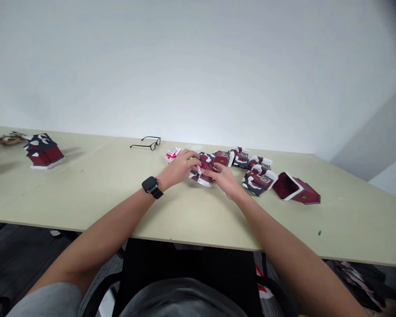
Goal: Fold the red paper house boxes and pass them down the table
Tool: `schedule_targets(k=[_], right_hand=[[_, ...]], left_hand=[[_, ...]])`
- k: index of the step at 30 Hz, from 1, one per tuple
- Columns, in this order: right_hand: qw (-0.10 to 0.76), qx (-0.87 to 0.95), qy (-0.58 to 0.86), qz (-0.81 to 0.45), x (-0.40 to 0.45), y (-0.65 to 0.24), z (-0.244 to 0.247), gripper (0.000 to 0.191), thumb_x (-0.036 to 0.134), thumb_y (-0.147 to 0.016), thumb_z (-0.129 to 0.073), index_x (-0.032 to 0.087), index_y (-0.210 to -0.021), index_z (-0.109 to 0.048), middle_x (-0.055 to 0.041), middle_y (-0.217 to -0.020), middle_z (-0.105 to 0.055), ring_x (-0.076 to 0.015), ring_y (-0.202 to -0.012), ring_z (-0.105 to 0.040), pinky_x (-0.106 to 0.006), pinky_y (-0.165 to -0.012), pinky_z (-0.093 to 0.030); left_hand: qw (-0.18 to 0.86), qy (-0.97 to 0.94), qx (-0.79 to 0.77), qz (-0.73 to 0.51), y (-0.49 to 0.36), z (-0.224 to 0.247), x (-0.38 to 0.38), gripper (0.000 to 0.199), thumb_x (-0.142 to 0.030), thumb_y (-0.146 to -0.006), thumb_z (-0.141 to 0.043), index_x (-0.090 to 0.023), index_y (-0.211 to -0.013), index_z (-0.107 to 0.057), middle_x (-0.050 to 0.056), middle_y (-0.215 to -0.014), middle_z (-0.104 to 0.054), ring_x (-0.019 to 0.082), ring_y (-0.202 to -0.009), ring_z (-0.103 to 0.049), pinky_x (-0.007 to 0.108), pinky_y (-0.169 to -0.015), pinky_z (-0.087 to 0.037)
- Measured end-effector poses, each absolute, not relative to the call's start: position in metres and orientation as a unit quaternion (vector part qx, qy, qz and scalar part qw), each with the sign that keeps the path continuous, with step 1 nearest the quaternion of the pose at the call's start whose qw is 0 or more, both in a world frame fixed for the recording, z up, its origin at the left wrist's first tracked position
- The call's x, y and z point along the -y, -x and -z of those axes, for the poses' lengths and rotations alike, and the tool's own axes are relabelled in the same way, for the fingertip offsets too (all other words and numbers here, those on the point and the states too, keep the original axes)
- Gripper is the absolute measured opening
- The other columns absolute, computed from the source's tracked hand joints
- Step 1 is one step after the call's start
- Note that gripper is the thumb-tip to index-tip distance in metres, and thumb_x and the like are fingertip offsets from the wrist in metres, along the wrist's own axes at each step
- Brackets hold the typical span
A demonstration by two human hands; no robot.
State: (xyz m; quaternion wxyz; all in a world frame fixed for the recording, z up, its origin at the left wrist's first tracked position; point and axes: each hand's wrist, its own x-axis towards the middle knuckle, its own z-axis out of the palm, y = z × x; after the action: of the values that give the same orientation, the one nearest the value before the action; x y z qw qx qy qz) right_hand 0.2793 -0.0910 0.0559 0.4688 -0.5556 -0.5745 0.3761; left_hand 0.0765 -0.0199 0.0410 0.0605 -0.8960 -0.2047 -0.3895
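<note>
A plain white wall rises behind a pale laminate table point(350, 220). At the far left, around 10 o'clock from the hands, lie a crumpled brown paper piece point(9, 139) and a finished paper house point(45, 152) with a dark roof and red walls. Black-framed glasses point(147, 143) sit at 11 o'clock (well clear of the work). Red-and-white paper scraps point(173, 155) lie just behind the left hand point(176, 169), which wears a black smartwatch point(151, 186) and curls closed over a red printed card piece point(202, 169). The right hand point(225, 181) pinches that piece from the other side; keeping both pinches tight against the folds should hold it steady. Printed card pieces point(240, 157) crowd in at 2 o'clock, near enough to get in the way, and a hollow red house shell point(295, 189) lies on its side at 3 o'clock.
</note>
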Motion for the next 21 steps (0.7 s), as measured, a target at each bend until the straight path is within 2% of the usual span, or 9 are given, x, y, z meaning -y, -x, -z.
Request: schedule_targets(k=[4, 10, 15, 17, 19, 21], right_hand=[[0.463, 0.576, 0.550, -0.388, 0.0905, -0.2805, -0.0576, 0.060, 0.054, -0.071, -0.082, 0.017, -0.116, -0.070, -0.0062, -0.119, -0.071, -0.0158, -0.095, -0.063, -0.024, -0.076, -0.048], [0.458, 0.583, 0.558, -0.373, 0.0883, -0.2845, -0.0569, 0.063, 0.057, -0.071, -0.082, 0.017, -0.118, -0.069, -0.0067, -0.121, -0.071, -0.0164, -0.096, -0.064, -0.024, -0.075, -0.047], [0.450, 0.596, 0.545, -0.381, 0.0890, -0.2840, -0.0560, 0.057, 0.054, -0.071, -0.083, 0.018, -0.113, -0.069, -0.0057, -0.117, -0.072, -0.0158, -0.096, -0.064, -0.023, -0.077, -0.048], [0.449, 0.596, 0.543, -0.386, 0.0897, -0.2836, -0.0562, 0.055, 0.053, -0.072, -0.083, 0.017, -0.110, -0.069, -0.0054, -0.114, -0.072, -0.0152, -0.094, -0.064, -0.023, -0.078, -0.048], [0.448, 0.595, 0.539, -0.393, 0.0906, -0.2830, -0.0567, 0.055, 0.052, -0.072, -0.084, 0.017, -0.112, -0.070, -0.0054, -0.114, -0.072, -0.0152, -0.095, -0.064, -0.024, -0.078, -0.049], [0.448, 0.592, 0.537, -0.401, 0.0916, -0.2823, -0.0572, 0.057, 0.052, -0.072, -0.084, 0.018, -0.116, -0.071, -0.0059, -0.117, -0.072, -0.0158, -0.097, -0.064, -0.024, -0.079, -0.049]], left_hand=[[0.068, 0.896, 0.216, 0.382, -0.0752, -0.0427, 0.0183, 0.029, -0.009, -0.102, -0.043, -0.017, -0.108, -0.070, 0.008, -0.113, -0.067, 0.020, -0.113, -0.056, 0.035, -0.099, -0.051], [0.049, 0.893, 0.235, 0.382, -0.0755, -0.0395, 0.0169, 0.029, -0.007, -0.101, -0.038, -0.016, -0.106, -0.066, 0.010, -0.109, -0.063, 0.018, -0.102, -0.055, 0.032, -0.090, -0.048], [0.011, 0.895, 0.233, 0.380, -0.0744, -0.0410, 0.0173, 0.026, -0.016, -0.104, -0.040, -0.016, -0.107, -0.066, 0.010, -0.109, -0.064, 0.019, -0.104, -0.057, 0.034, -0.092, -0.049], [-0.019, 0.892, 0.240, 0.382, -0.0743, -0.0429, 0.0191, 0.025, -0.020, -0.106, -0.042, -0.017, -0.113, -0.066, 0.010, -0.114, -0.066, 0.019, -0.106, -0.059, 0.035, -0.094, -0.051], [-0.047, 0.888, 0.245, 0.386, -0.0742, -0.0444, 0.0209, 0.025, -0.021, -0.106, -0.045, -0.017, -0.120, -0.065, 0.008, -0.116, -0.068, 0.018, -0.106, -0.061, 0.034, -0.093, -0.052], [-0.048, 0.883, 0.244, 0.399, -0.0739, -0.0449, 0.0219, 0.025, -0.021, -0.106, -0.046, -0.018, -0.118, -0.067, 0.007, -0.115, -0.069, 0.016, -0.104, -0.062, 0.032, -0.092, -0.053]])
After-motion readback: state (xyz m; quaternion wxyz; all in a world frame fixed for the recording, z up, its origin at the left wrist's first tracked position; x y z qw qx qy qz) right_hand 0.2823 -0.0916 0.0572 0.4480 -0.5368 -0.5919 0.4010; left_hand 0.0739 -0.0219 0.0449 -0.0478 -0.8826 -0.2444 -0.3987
